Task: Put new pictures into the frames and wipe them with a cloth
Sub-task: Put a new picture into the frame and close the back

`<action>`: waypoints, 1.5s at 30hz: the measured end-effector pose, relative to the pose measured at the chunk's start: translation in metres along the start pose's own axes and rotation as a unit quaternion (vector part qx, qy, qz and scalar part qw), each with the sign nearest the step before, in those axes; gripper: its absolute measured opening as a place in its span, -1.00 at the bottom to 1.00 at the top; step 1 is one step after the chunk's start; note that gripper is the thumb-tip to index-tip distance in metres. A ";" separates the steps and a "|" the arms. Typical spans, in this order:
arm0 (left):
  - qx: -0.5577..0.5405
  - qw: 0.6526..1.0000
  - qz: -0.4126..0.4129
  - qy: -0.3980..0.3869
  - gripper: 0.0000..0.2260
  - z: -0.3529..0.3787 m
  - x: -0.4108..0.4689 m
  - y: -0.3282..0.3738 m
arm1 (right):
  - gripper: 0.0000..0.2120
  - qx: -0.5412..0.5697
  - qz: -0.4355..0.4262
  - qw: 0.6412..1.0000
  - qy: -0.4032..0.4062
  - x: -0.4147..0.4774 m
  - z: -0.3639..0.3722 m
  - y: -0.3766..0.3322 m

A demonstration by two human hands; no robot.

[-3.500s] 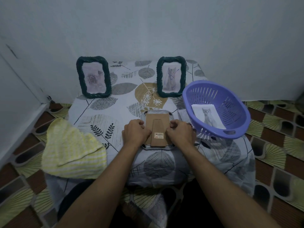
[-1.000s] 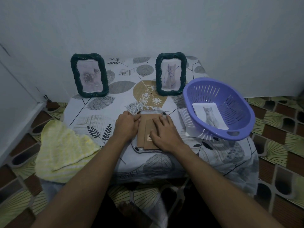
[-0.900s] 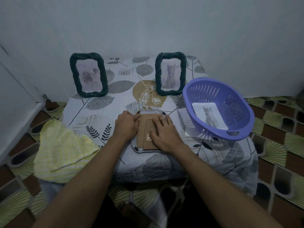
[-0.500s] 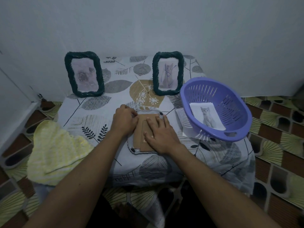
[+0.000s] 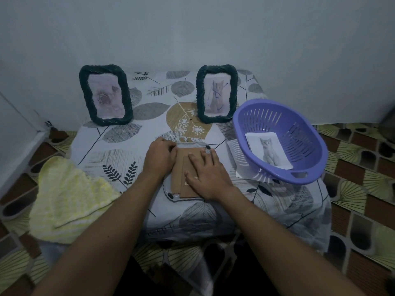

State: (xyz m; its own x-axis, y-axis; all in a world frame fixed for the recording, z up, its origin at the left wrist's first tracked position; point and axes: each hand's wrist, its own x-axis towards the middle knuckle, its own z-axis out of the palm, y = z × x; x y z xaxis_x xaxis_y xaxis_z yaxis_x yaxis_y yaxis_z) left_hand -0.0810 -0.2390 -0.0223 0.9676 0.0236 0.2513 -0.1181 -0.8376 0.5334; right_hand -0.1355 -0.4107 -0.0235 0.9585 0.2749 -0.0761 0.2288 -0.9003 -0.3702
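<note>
Right hand (image 5: pixel 208 174) lies flat, fingers straight and slightly spread, pressing on the brown cardboard back of the face-down picture frame (image 5: pixel 177 169), and it grips nothing. The left hand (image 5: pixel 160 159) has its fingers curled at the frame's upper left edge, with the fingertips hidden under the knuckles. This frame rests in the middle of the table, close to the front edge. Its pale rim (image 5: pixel 171 195) shows at the near left corner, and its folded easel stand lies flat under the right palm. To its left is an open stretch of leaf-print tablecloth (image 5: pixel 119 135), reaching as far as the yellow cloth (image 5: pixel 68 197), which is crumpled over the table's front left corner and hangs off the edge. To the frame's right, just beside the right hand, a white paper sheet (image 5: pixel 234 149) lies flat with a purple slotted basket (image 5: pixel 299 133) tilted on top of it. The basket fills the right side of the table, and its near handle reaches the table's edge. Inside the basket is a small stack of prints, the top one a cat picture (image 5: pixel 268 149). At the back, near the wall (image 5: pixel 192 28), two dark green rope-edged frames stand upright and well apart, with bare cloth between them. The left standing frame (image 5: pixel 106 96) holds a faint, blurred image. The right standing frame (image 5: pixel 217 94) holds a cat picture marked with blue scribbles. The tablecloth drapes over the front and right edges toward the patterned tile floor (image 5: pixel 352 189).
</note>
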 end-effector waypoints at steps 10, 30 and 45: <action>-0.026 0.999 0.005 -0.044 -0.87 -0.001 0.009 -0.008 | -0.38 -0.006 -0.004 1.000 0.003 0.000 0.002 0.001; -0.127 0.990 -0.022 -0.055 -0.63 -0.019 -0.022 -0.013 | -0.39 0.000 -0.003 1.000 0.004 0.000 0.000 0.000; 0.082 0.987 0.001 -0.139 -0.12 -0.011 -0.063 -0.017 | -0.42 -0.007 0.007 1.000 -0.016 -0.001 -0.003 0.000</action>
State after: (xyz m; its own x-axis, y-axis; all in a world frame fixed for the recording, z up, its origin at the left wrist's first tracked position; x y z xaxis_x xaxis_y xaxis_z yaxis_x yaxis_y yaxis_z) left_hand -0.1424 -0.2205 -0.0380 0.9940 -0.1093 0.0093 -0.1043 -0.9149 0.3900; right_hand -0.1357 -0.4120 -0.0203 0.9556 0.2730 -0.1109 0.2182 -0.9085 -0.3563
